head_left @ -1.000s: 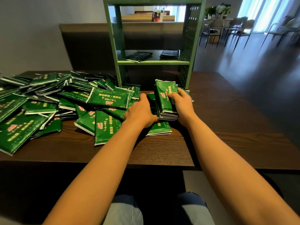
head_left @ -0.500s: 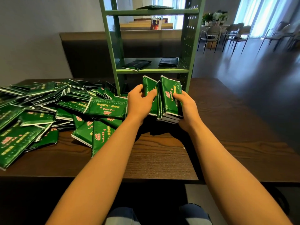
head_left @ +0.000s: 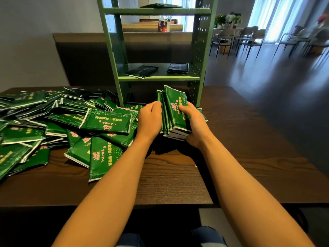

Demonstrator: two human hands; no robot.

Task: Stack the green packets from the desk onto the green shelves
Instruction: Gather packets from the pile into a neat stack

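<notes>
Broadly, a dark wooden desk (head_left: pixel 249 157) fills the view, with the green shelves (head_left: pixel 158 78) standing at its far edge, near the middle. To the left of the shelves, a loose pile of green packets (head_left: pixel 53 122) sprawls across the desk. The packets overlap at many angles, and the nearest ones reach almost to the left forearm.

Directly in front of the shelves' lowest bay, a bundle of green packets (head_left: pixel 175 111) stands on edge, leaning slightly left, its printed face turned toward the right. It is sandwiched between both hands, and a dark shadow lies on the wood beneath it. The left hand (head_left: pixel 150 120) presses against the bundle's left side with its fingers curled over the top edge of the outer packet. The right hand (head_left: pixel 195 125) cups the bundle from the right and below, gripping it with the thumb laid across the printed face.

On the middle shelf lie 2 dark flat packets, 1 at the left (head_left: pixel 142 71) and 1 at the right (head_left: pixel 178 68), well apart. Another flat packet (head_left: pixel 160 5) rests on the top shelf.
</notes>
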